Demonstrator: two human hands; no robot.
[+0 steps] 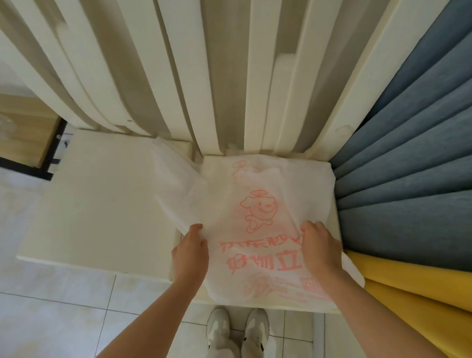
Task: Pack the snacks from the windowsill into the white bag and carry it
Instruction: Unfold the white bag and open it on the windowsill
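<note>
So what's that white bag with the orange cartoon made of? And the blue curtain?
The thin white bag with orange print looks like soft non-woven fabric or thin plastic: matte, slightly see-through, creased. The blue curtain seems thick woven cloth: matte, heavy folds.

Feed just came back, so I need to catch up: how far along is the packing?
Done: nothing packed that shows; the white bag lies flat on the windowsill. In hand: the left hand and right hand both grip the bag, apparently opening it. Left: no snacks are in view, so finding them, filling the bag and carrying it all remain.
</note>
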